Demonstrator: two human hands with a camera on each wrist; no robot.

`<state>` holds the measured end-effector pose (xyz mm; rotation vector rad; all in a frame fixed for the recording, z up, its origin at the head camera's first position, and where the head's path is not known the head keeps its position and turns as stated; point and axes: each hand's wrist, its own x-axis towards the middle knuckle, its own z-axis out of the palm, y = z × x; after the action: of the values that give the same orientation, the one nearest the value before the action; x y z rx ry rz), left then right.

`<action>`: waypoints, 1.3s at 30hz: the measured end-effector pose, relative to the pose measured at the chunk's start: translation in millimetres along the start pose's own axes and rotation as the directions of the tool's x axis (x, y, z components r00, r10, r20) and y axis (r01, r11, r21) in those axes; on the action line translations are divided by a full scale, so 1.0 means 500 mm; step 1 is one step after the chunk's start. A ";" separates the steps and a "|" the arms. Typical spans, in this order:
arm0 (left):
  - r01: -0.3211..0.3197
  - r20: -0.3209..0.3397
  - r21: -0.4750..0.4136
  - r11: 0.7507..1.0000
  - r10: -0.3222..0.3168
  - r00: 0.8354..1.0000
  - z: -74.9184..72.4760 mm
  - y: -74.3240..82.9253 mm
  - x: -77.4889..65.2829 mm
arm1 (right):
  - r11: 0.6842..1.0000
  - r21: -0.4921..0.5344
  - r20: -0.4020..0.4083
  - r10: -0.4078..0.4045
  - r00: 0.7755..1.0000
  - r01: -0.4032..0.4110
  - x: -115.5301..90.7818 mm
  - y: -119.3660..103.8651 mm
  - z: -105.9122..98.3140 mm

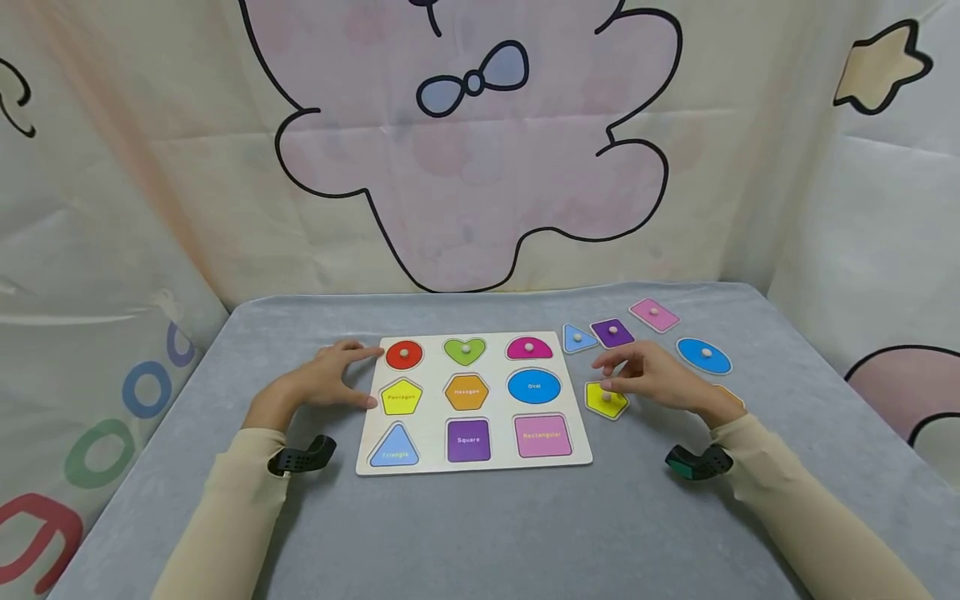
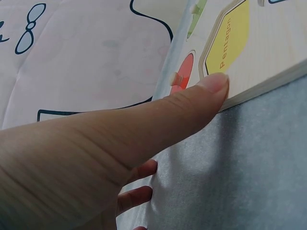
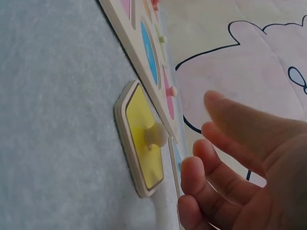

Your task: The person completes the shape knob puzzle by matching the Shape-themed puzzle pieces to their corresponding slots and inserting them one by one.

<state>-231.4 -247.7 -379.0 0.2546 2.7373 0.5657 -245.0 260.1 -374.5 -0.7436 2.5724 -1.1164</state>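
Observation:
A white shape-puzzle board (image 1: 435,417) lies on the table. Knobbed red circle (image 1: 405,355), green heart (image 1: 464,352) and magenta half-circle (image 1: 529,348) pieces sit in its top row; printed shapes show in the lower rows. My left hand (image 1: 318,379) rests at the board's left edge, thumb and a finger spread; in the left wrist view the thumb (image 2: 182,103) touches the board beside the pentagon slot. My right hand (image 1: 660,375), fingers loosely bent, holds nothing. It hovers by a yellow pentagon piece (image 3: 144,139), apart from its knob (image 3: 156,134) in the right wrist view.
Beyond the right hand lie a light blue triangle piece (image 1: 577,339), a purple square piece (image 1: 612,332), a pink rectangle piece (image 1: 655,316) and a blue oval piece (image 1: 703,356). An orange-edged piece (image 1: 733,395) is mostly hidden behind the right wrist. Printed cloth hangs around the grey table (image 1: 480,542).

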 end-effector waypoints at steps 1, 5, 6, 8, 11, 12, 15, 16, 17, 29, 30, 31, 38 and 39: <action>-0.003 0.001 0.002 1.000 0.003 1.000 0.000 0.000 0.000 | 1.000 -0.001 0.009 0.001 1.000 -0.001 -0.001 0.002 0.000; -0.010 0.001 0.008 1.000 0.010 1.000 -0.001 0.001 -0.001 | 1.000 0.009 0.046 -0.006 0.999 0.005 -0.002 0.008 0.002; -0.012 -0.001 0.009 1.000 0.012 1.000 -0.002 0.001 -0.001 | 1.000 0.007 0.049 -0.005 0.999 0.005 -0.002 0.009 0.002; -0.017 -0.001 0.006 1.000 0.017 1.000 -0.002 0.003 0.000 | 1.000 0.004 0.053 0.003 0.999 -0.003 -0.003 0.013 0.003; -0.013 -0.001 0.009 1.000 0.013 1.000 -0.002 0.004 0.001 | 1.000 0.003 0.068 0.008 0.998 -0.008 -0.002 0.019 0.005; -0.009 0.000 0.009 1.000 0.009 1.000 -0.001 0.004 0.001 | 1.000 0.001 0.072 0.014 0.997 -0.014 -0.002 0.021 0.006; 0.002 0.001 0.011 1.000 -0.002 1.000 0.000 0.005 0.002 | 1.000 0.015 0.090 0.020 0.996 -0.021 -0.003 0.023 0.007; 0.003 0.001 0.011 1.000 -0.003 1.000 0.000 0.005 0.003 | 1.000 0.021 0.095 0.020 0.995 -0.022 -0.004 0.024 0.006; 0.004 0.001 0.009 1.000 -0.004 1.000 0.001 0.005 0.004 | 0.999 0.021 0.097 0.025 0.995 -0.028 -0.005 0.024 0.006; -0.015 -0.011 0.003 1.000 0.015 1.000 0.001 0.003 0.000 | 0.999 0.002 0.101 0.042 0.994 -0.042 0.001 0.033 0.009; -0.013 -0.011 0.003 1.000 0.013 1.000 0.001 0.003 0.000 | 0.999 0.001 0.101 0.042 0.994 -0.042 0.002 0.033 0.009; -0.010 -0.011 0.003 1.000 0.010 1.000 0.001 0.003 0.001 | 0.999 0.002 0.100 0.040 0.994 -0.040 0.002 0.033 0.009; -0.016 -0.012 0.005 1.000 0.016 1.000 0.000 0.003 0.000 | 0.999 0.008 0.095 0.034 0.995 -0.035 0.004 0.039 0.012; -0.017 -0.011 0.004 1.000 0.017 1.000 0.000 0.003 0.000 | 0.999 0.008 0.095 0.037 0.995 -0.038 0.004 0.040 0.012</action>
<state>-231.3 -246.3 -378.5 0.2767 2.7497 0.5674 -251.2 266.8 -393.1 -0.7255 2.4900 -1.0555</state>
